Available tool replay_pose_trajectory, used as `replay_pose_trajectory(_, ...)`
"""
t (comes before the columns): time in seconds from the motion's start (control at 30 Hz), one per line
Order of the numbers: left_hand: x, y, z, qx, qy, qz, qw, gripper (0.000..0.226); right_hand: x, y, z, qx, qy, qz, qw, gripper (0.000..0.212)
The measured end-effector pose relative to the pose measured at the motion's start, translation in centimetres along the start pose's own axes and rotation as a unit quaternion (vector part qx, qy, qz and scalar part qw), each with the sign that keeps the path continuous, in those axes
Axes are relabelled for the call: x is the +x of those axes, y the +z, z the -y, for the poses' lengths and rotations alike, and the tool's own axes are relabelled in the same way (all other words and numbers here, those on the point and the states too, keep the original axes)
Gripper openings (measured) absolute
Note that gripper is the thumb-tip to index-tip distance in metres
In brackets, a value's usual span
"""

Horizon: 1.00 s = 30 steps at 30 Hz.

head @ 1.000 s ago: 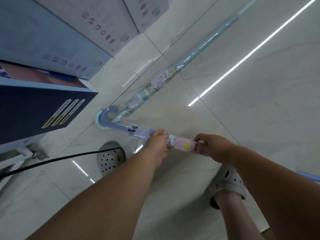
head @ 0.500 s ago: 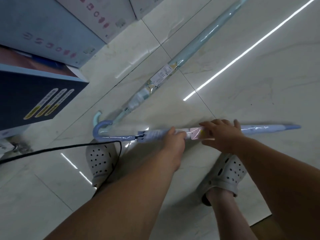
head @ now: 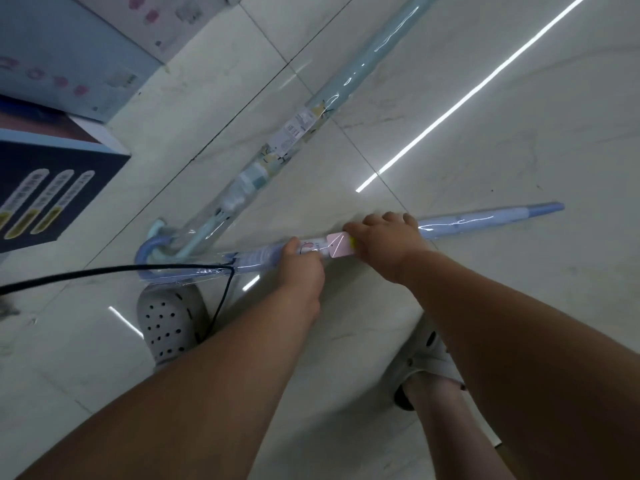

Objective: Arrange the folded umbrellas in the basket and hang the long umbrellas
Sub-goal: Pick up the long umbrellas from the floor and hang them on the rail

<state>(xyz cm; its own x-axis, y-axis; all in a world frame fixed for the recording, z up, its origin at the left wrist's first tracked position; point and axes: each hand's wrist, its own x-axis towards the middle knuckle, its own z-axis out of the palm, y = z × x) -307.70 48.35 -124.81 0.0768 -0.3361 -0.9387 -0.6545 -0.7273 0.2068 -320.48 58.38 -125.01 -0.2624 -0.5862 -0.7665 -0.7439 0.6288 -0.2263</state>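
Over glossy marble tile (head: 519,306): left hand (head: 301,268), right hand (head: 388,244) both clasp slim plastic-sleeved blue umbrella (head: 478,221), crook handle.

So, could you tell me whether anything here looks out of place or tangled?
Yes: a black cable drapes across the hooked handle of the blue umbrella, which both hands grip, so it may snag. The mint umbrella lies loose on the floor.

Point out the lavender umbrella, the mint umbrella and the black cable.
lavender umbrella (head: 485,221), head view, wrapped canopy right of the hands
mint umbrella (head: 349,81), head view, mid canopy
black cable (head: 104,271), head view, horizontal run
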Motion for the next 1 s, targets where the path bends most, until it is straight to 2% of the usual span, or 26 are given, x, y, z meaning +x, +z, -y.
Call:
replay_pose_trajectory(0.17, 0.7, -2.3, -0.4, -0.044, 0.011, -0.032, 0.998, 0.067, 1.2, -0.9, 2.8, -0.007, -0.01, -0.008, 1.0, 0.046)
replay_pose_trajectory(0.27, -0.6, -2.9, -1.5, -0.041, 0.018, 0.0, 0.999, 0.064, 0.3, -1.9, 3.2, 0.011, 0.009, -0.023, 1.0, 0.043)
replay_pose_trajectory(0.43, -4.2, -2.4, -2.5, -0.04, 0.002, 0.091, 0.995, 0.083, -4.6, -5.3, 1.8, 0.029, 0.044, -0.016, 0.998, 0.049)
replay_pose_trajectory(0.6, -10.7, -1.3, -4.5, -0.031, 0.013, 0.095, 0.995, 0.081, -10.2, -9.5, 0.6, 0.047, 0.064, -0.03, 0.996, 0.051)
replay_pose_trajectory(0.8, -24.1, -1.7, -9.9, 0.005, 0.126, 0.083, 0.989, 0.048, -20.5, -19.3, 0.3, 0.098, 0.091, -0.095, 0.986, 0.051)
replay_pose_trajectory(1.0, -42.5, -2.6, -20.2, -0.035, 0.228, 0.106, 0.967, 0.046, -33.7, -34.1, 2.6, 0.135, 0.122, -0.237, 0.954, 0.047)
